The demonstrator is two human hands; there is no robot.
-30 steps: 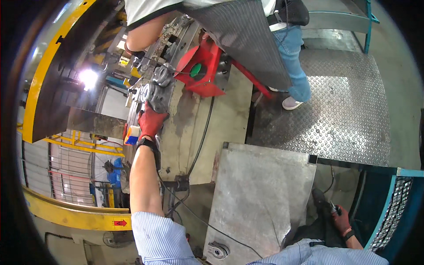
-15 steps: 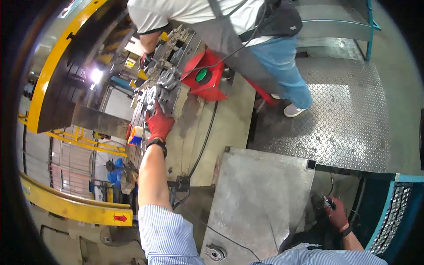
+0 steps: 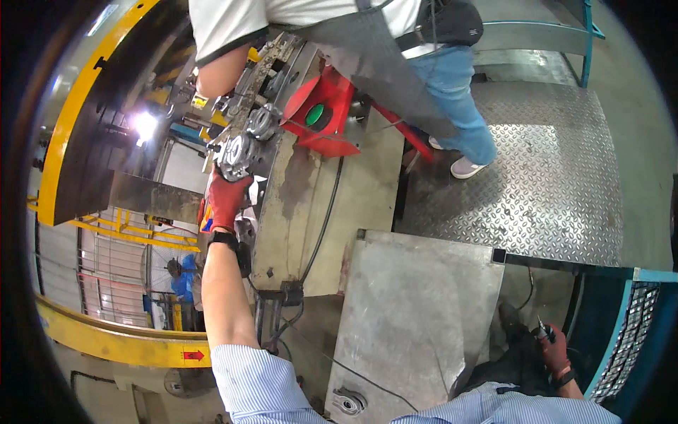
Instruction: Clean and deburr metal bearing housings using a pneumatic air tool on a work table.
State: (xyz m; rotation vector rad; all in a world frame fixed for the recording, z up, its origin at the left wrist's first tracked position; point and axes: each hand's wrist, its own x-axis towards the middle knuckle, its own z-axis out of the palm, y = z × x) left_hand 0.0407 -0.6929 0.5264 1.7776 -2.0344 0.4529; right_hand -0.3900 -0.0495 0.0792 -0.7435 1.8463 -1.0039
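Observation:
My left hand [image 3: 228,201], in a red glove, reaches to the machine bed and grips the near edge of a round silver metal casting [image 3: 237,154]. Its fingertips are partly hidden by the casting. Just beyond lies another grey casting [image 3: 262,123]. Low on the right, my right hand [image 3: 554,352], also red-gloved, is closed round a slim dark hand tool [image 3: 542,328] with a narrow metal tip pointing up and away. A third round metal part [image 3: 349,401] rests on the near left corner of the grey metal table [image 3: 417,304].
A co-worker in jeans [image 3: 452,99] and a grey apron leans over the machine from the far side. Beside them stands a red box-like guard [image 3: 325,116] with a green opening. A black cable [image 3: 330,219] runs down the bed. A blue-framed mesh rack [image 3: 625,339] stands right.
My left hand has moved slightly left and closed on the casting, which now sits tilted above the bed. The right hand has shifted slightly right and nearer. The co-worker's arm has come nearer.

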